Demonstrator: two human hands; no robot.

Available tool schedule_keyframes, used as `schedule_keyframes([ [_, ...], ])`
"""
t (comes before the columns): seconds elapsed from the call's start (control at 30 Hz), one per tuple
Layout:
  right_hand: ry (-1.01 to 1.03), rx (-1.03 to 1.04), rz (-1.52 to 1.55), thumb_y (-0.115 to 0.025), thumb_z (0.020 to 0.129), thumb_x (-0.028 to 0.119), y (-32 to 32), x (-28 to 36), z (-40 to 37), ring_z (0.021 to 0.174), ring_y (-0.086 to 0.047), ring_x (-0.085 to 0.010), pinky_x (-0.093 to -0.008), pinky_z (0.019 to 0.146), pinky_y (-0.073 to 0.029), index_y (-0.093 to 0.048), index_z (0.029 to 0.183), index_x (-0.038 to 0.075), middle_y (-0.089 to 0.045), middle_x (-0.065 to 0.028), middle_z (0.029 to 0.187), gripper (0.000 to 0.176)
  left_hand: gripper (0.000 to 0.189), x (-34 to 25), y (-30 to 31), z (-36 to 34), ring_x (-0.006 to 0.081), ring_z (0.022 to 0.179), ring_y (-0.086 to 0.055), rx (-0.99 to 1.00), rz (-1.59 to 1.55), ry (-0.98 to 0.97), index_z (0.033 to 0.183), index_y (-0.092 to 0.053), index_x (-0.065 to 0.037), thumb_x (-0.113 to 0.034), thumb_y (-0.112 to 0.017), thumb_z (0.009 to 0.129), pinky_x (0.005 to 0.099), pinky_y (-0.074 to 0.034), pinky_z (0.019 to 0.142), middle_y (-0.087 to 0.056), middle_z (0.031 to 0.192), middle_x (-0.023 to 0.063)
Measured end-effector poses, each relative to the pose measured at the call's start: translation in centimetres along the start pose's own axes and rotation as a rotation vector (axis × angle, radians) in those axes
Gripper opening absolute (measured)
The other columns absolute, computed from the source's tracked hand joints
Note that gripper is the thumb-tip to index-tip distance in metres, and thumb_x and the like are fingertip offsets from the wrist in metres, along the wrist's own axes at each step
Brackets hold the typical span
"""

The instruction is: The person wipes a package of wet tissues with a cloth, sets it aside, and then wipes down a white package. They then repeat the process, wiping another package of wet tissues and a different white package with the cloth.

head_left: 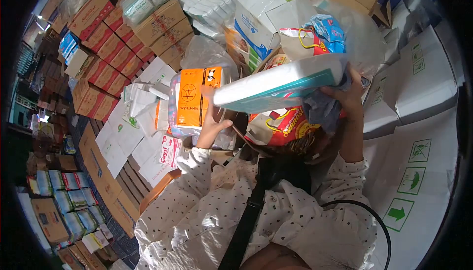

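Note:
A long white-and-teal tissue pack (281, 85) is held up between my two hands, tilted slightly higher at its right end. My left hand (211, 128) grips the pack's left end, thumb stuck out and the other fingers partly behind it. At the right end, my right hand (349, 95) is closed around the pack's edge, and a crumpled dark grey cloth (322, 108) hangs by its fingers. Just left of the pack stands an orange packet (193, 97). Below it lies a red-and-yellow bag (283, 129) with a yellow cord handle, partly covered by the cloth.
Open cartons and a blue bag (329, 32) stand behind the pack. Large white boxes (419, 161) line the right side. Stacked red-and-brown cartons (111, 43) rise at the left. A Coysi packet (170, 150) lies on white sheets over wooden slats.

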State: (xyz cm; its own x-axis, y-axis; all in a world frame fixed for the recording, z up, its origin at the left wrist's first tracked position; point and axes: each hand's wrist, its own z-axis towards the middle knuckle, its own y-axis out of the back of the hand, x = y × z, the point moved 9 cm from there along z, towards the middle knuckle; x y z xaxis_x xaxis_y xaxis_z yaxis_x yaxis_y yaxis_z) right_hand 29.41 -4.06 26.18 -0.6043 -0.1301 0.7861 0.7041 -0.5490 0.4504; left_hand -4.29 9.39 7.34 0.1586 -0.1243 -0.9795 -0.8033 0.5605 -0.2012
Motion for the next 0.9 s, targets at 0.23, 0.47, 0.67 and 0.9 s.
schedule_keyframes([
  [0.23,-0.172,-0.18,0.479,-0.086,0.072,0.021,-2.2,-9.0,-1.8,0.105,-0.062,-0.0204,-0.035,0.093,-0.048,-0.06,0.123,-0.002,-0.065,-0.0106,0.115,0.062,0.073,-4.1,-1.2,0.5,0.0178,0.113,-0.055,-0.074,-0.188,-0.035,0.137,-0.041,0.0,-0.008,-0.079,0.075,0.0328,-0.045,0.098,-0.055,0.125,0.0106],
  [0.47,-0.046,-0.62,0.282,-0.076,0.084,0.02,-2.5,0.1,-2.7,0.099,-0.065,-0.0181,-0.0344,0.088,-0.051,-0.066,0.118,0.002,-0.068,-0.0084,0.115,0.04,0.068,-7.6,-4.1,0.0,0.0181,0.105,-0.061,-0.119,0.194,-0.151,0.129,-0.049,0.005,-0.008,-0.082,0.071,0.0334,-0.048,0.094,-0.062,0.118,0.0113],
  [0.67,0.657,0.002,-0.065,-0.063,0.083,0.056,-15.7,15.3,-3.9,0.105,-0.062,-0.0344,-0.0515,0.101,-0.043,-0.068,0.112,0.008,-0.064,-0.0166,0.109,0.056,0.06,-3.9,-2.2,-0.3,0.0185,0.105,-0.06,-0.261,-0.121,-0.293,0.124,-0.051,0.001,-0.004,-0.079,0.072,0.0325,-0.05,0.092,-0.061,0.116,0.0103],
  [0.9,0.665,-0.037,0.005,-0.062,0.084,0.022,-13.9,14.9,-1.4,0.087,-0.066,-0.0319,-0.048,0.097,-0.046,-0.072,0.099,0.005,-0.069,-0.013,0.091,0.025,0.068,-8.2,-3.6,-2.9,0.019,0.108,-0.059,-0.305,-0.087,-0.211,0.127,-0.047,0.002,0.002,-0.081,0.068,0.033,-0.049,0.094,-0.059,0.12,0.0109],
])
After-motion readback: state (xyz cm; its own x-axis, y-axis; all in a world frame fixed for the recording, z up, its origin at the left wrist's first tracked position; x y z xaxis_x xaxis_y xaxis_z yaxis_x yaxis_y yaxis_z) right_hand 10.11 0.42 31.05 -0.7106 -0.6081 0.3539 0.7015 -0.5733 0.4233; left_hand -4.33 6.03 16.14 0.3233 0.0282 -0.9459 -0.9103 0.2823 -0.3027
